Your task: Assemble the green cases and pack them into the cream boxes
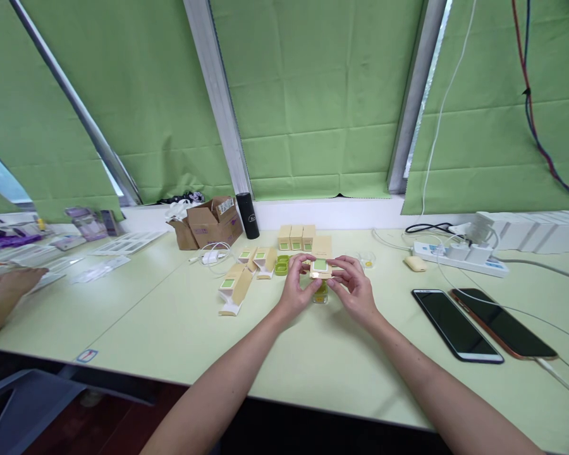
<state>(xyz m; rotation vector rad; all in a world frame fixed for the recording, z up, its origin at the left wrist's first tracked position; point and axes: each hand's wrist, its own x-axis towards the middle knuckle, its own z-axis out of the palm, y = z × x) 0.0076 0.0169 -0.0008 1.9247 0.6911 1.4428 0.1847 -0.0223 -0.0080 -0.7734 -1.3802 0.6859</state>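
Observation:
Between my left hand (297,285) and my right hand (355,292) is a small tan cardboard box (321,274) with a green square label. The fingers of both hands are closed on its sides. Just below it, a small clear container with something yellow-green inside (320,294) is partly hidden by the box and my fingers. Left of my left hand is a green moulded tray (281,265). Open tan boxes (236,285) with green labels and raised flaps lie farther left. Behind my hands, closed tan boxes (296,237) stand in a row.
A brown carton (213,221) and a black bottle (247,216) stand at the back. To the right lie two phones (458,325), a power strip (459,258) with cables, and a small beige object (415,263). Another person's hand (16,281) is at far left.

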